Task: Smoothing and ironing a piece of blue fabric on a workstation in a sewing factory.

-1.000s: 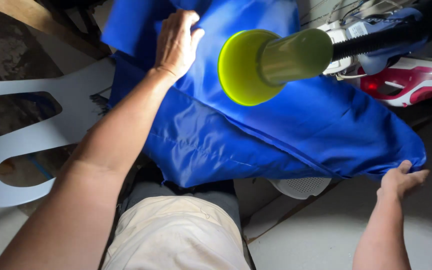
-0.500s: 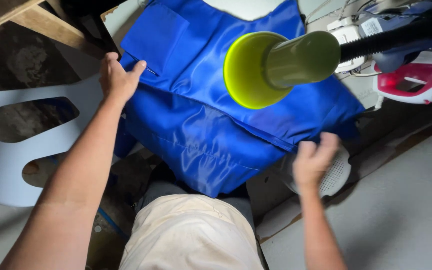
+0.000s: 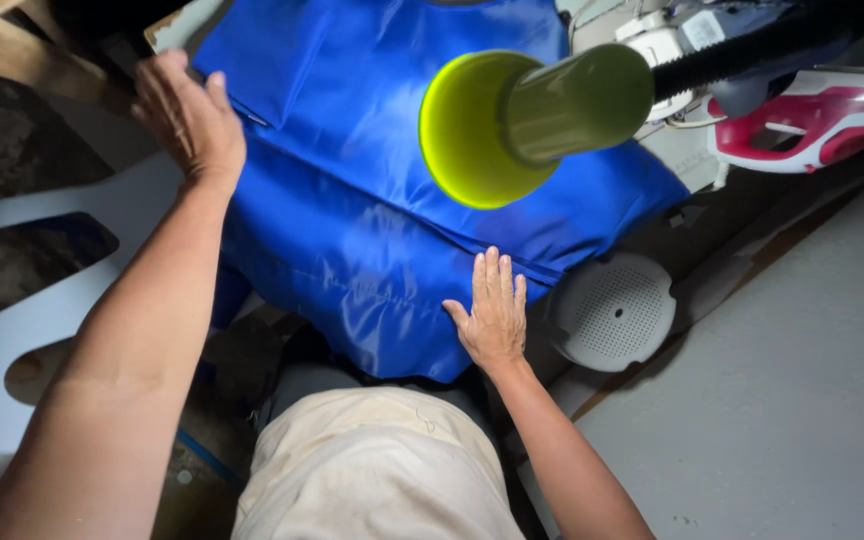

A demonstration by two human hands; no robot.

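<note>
Grey floor; both flat hands press glossy blue fabric.

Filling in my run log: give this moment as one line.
left hand: flat on blue garment edge | right hand: flat on near hem | iron: aside, right

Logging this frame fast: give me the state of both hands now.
Left hand: open, flat on the left edge of the shiny blue fabric garment, holding nothing.
Right hand: open, palm flat on the garment's near edge, holding nothing.
</note>
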